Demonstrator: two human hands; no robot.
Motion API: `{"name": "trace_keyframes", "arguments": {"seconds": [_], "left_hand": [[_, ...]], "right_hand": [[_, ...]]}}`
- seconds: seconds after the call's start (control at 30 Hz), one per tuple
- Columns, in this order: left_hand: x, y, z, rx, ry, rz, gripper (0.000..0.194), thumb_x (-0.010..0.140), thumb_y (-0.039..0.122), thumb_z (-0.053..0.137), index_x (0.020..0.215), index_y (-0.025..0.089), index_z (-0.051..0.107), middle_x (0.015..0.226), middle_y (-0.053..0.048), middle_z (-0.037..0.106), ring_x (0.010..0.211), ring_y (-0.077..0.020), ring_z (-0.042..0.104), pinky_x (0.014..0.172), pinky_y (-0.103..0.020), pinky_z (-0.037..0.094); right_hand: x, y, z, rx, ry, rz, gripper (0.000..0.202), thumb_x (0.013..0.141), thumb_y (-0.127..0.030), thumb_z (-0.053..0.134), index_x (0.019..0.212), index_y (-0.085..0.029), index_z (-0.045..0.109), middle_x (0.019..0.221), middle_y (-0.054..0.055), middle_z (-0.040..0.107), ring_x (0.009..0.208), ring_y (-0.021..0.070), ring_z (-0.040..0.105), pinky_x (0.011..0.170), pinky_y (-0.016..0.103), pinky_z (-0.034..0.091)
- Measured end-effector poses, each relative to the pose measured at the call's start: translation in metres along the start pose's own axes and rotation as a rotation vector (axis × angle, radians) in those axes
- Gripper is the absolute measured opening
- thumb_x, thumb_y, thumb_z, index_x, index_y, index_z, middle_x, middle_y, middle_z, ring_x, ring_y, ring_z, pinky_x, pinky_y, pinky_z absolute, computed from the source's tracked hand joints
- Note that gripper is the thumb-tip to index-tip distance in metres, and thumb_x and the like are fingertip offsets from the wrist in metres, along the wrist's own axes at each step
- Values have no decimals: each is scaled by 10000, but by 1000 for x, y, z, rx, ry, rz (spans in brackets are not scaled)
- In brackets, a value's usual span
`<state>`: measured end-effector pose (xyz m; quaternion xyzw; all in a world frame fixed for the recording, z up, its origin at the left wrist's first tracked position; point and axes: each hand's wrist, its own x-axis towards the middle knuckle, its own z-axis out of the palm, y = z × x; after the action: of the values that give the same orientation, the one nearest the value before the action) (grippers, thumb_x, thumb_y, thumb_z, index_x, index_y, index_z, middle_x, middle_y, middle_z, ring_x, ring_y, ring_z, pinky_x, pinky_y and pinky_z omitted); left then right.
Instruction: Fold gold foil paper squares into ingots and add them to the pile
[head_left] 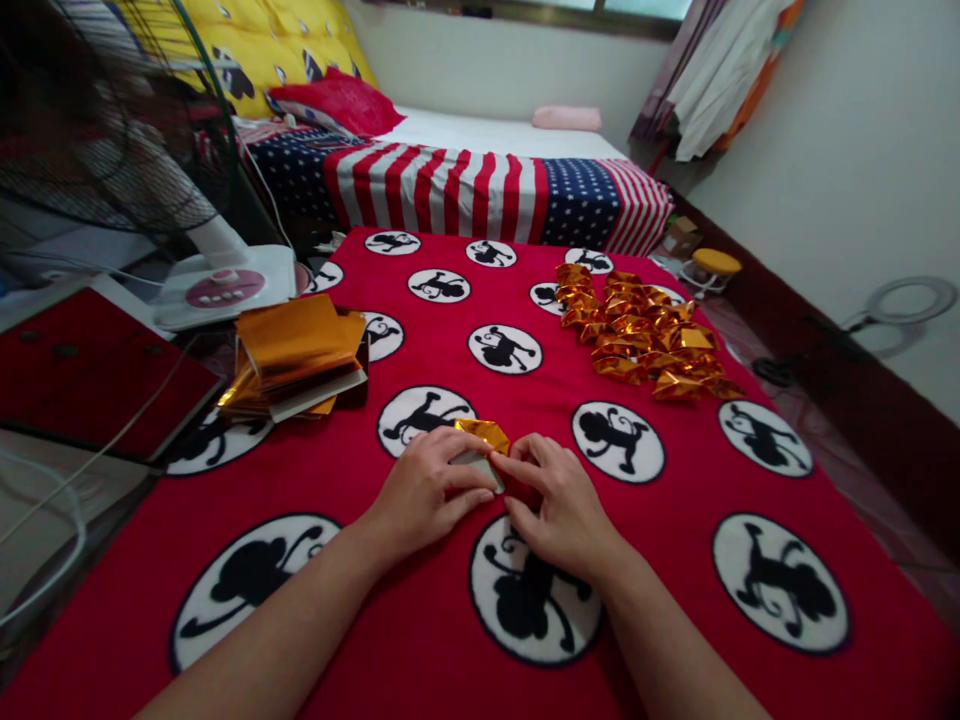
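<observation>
A small piece of folded gold foil paper point(486, 434), with a pale grey-white underside showing, lies at the middle of the red cloth point(525, 400). My left hand point(431, 480) grips its left part between thumb and fingers. From the right, my right hand point(555, 495) touches its right corner with the index fingertip, the other fingers bent and the thumb apart below. A stack of flat gold sheets point(296, 350) sits at the left edge of the cloth. Several folded gold pieces point(641, 330) are gathered in rows at the far right.
A fan with a white base point(244, 285) stands left of the sheets, with a cable hanging near it. Beyond the cloth is a bed with a striped cover point(450, 190). At the right are a yellow stool point(716, 262) and a ring-shaped object point(911, 300).
</observation>
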<state>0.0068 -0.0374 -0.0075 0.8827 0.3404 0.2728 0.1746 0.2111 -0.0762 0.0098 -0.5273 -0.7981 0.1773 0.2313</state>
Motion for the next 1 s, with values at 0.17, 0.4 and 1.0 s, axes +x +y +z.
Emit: {"name": "trace_keyframes", "arguments": {"seconds": [0.17,0.4,1.0], "left_hand": [[3,-1,6,-147,115,-108,76,838,240,681,857,256,753,1025,-30,733,980,-193,641,889,-382,490],[9,1,9,-208,159,-182,50,778,183,733,794,229,746,954,-31,749,927,-198,657,861,-379,508],[9,-1,7,-246,99,-174,83,746,169,760,803,220,728,997,-35,714,971,-200,626,899,-393,487]], "right_hand": [[1,-1,1,8,12,40,392,784,-217,716,1167,-291,676,975,39,569,900,211,503,783,356,401],[0,1,5,22,44,50,369,827,-226,701,1188,-298,670,982,42,585,915,212,515,782,361,403],[0,-1,7,20,68,58,395,793,-206,719,1176,-293,677,984,44,595,924,218,528,778,362,409]]}}
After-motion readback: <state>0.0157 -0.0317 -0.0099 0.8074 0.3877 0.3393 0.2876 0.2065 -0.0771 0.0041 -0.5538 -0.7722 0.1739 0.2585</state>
